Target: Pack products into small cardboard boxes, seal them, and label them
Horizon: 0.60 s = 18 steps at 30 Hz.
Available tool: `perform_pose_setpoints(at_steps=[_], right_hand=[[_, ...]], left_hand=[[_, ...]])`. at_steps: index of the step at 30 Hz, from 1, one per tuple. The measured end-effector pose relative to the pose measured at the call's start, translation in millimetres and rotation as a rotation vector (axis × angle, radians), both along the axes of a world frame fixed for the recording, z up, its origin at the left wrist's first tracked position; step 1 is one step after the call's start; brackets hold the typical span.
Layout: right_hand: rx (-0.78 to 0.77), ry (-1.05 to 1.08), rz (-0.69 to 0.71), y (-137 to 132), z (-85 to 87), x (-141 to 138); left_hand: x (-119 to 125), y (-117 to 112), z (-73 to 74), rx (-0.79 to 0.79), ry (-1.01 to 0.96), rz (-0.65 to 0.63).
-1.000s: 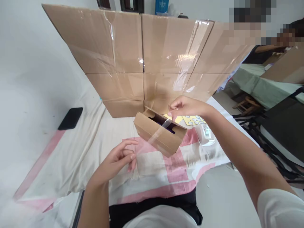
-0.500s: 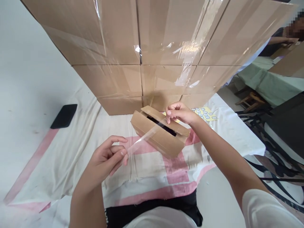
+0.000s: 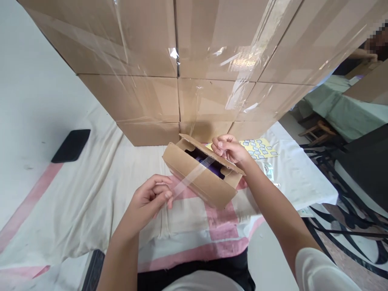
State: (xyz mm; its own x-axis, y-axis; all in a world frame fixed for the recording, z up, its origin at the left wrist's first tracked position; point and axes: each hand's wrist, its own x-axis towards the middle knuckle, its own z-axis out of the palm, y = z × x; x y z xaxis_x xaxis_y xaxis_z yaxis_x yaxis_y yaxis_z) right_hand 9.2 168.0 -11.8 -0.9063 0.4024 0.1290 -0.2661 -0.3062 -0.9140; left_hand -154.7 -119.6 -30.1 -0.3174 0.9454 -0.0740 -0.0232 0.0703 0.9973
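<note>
A strip of clear tape stretches diagonally over a small brown cardboard box. My left hand pinches its near end between thumb and fingers, left of the box. At the far side, my right hand is closed at the raised flap, where the strip's other end reaches its fingers; the exact hold is partly hidden. The box sits at an angle, its top gap showing something dark purple inside.
Behind the box stands a tall stack of large cartons wrapped in clear film. A yellow sheet with stickers lies at right, a black flat object at left. Another person's hand shows at the far right, beside a green-covered table.
The far flap has swung up and the gap is wider, with purple contents now showing. My left hand has moved slightly right, and the tape lies nearer the box.
</note>
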Motion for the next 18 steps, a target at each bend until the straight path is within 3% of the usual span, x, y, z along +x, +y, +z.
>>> perform_pose_setpoints(at_steps=[9,18], right_hand=[[0.198,-0.057,-0.108,-7.5,-1.9,5.4],[0.107,-0.063,-0.137,-14.3,-18.0,11.0]], left_hand=[[2.1,5.0,-13.9,-0.082,0.043,-0.013],[3.5,9.8,-31.9,-0.068,0.039,0.004]])
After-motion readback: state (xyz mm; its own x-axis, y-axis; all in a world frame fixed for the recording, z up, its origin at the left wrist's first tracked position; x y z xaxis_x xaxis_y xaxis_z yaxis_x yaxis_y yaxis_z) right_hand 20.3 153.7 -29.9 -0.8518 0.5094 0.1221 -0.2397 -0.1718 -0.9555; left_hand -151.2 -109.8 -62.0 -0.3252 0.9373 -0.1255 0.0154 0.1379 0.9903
